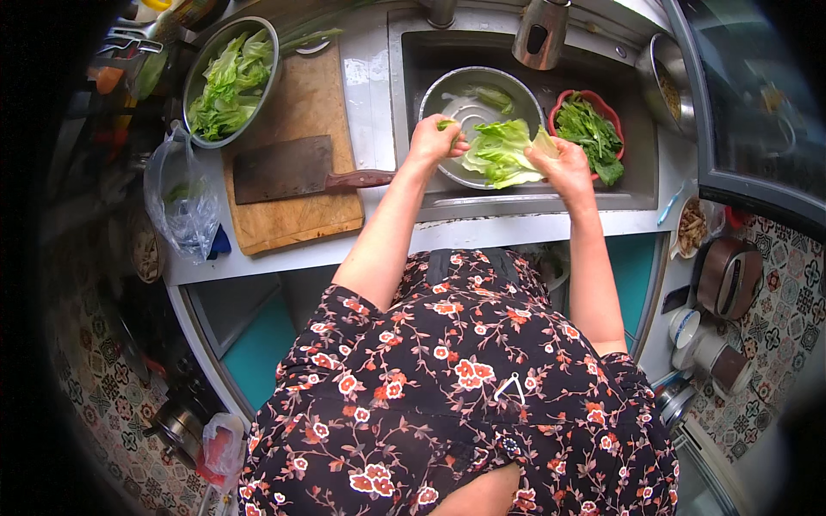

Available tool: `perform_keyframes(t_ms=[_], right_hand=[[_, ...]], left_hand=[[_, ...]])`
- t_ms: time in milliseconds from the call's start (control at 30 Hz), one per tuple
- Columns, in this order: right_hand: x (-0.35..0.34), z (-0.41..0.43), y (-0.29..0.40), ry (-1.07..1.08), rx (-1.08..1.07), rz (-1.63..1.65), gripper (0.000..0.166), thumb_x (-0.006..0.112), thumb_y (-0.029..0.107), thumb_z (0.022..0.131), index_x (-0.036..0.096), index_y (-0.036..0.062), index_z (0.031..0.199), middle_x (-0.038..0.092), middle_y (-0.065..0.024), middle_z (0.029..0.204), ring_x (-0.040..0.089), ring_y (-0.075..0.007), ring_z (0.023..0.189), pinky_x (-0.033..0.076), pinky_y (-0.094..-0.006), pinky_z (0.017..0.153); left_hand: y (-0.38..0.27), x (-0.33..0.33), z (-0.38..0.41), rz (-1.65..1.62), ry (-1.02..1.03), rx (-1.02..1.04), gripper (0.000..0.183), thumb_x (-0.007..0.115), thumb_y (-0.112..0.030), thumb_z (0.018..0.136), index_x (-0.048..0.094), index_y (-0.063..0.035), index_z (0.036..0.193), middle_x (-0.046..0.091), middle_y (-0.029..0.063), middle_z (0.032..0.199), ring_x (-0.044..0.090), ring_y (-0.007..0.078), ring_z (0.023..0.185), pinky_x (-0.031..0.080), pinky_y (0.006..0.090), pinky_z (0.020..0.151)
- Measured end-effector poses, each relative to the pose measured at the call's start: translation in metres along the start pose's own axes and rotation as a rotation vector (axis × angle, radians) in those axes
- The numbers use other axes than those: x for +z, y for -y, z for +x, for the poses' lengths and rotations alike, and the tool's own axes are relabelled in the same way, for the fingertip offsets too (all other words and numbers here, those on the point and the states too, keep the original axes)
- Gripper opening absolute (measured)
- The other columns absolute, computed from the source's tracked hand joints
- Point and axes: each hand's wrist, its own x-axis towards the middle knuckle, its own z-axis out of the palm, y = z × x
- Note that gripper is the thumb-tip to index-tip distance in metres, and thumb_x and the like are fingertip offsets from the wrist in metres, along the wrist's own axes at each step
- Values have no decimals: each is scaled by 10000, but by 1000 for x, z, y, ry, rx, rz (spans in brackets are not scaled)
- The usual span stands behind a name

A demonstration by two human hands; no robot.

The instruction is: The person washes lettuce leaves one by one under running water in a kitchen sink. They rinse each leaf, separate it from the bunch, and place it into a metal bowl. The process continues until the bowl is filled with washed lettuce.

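Note:
Over a round metal basin in the sink, my right hand grips a lettuce leaf by its pale base. The leaf hangs across the near side of the basin. My left hand, at the basin's left rim, has its fingers curled around a small green piece of leaf. Another lettuce piece lies inside the basin towards the back. To the right, a red scalloped bowl holds dark leafy greens.
Left of the sink, a cleaver lies on a wooden cutting board, its handle pointing towards the basin. A metal bowl of torn lettuce stands at the board's back left. A faucet rises behind the basin. A window frame juts in at right.

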Motion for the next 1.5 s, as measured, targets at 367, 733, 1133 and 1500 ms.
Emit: perform_keyframes(t_ms=[367, 733, 1133, 1500], right_hand=[[11, -1, -10, 98, 0, 137, 284, 697, 251, 744, 652, -1, 867, 622, -27, 681, 554, -65, 577, 441, -223, 516], [24, -10, -11, -25, -79, 56, 246, 673, 235, 759, 642, 7, 847, 626, -62, 652, 558, -90, 554, 463, -266, 519], [3, -8, -13, 223, 162, 533, 250, 693, 191, 779, 609, -5, 911, 625, -25, 773, 599, -74, 685, 506, -192, 626], [-2, -13, -5, 332, -28, 476, 221, 690, 174, 777, 629, -5, 891, 611, -13, 757, 553, -58, 665, 448, -202, 594]], left_hand=[[-34, 25, -38, 56, 426, 112, 230, 656, -78, 758, 631, 23, 963, 644, 59, 859, 577, 93, 761, 470, 246, 728], [0, 12, 2, 437, 48, 137, 205, 644, -75, 726, 629, -15, 922, 657, 88, 760, 660, 208, 732, 519, 316, 652], [-31, 23, -34, -21, 517, -16, 190, 665, -95, 776, 610, -15, 939, 613, 32, 848, 572, 96, 791, 466, 244, 733], [-48, 28, -46, -337, 562, -94, 232, 718, -94, 738, 615, -14, 930, 630, 48, 856, 606, 124, 744, 517, 250, 641]])
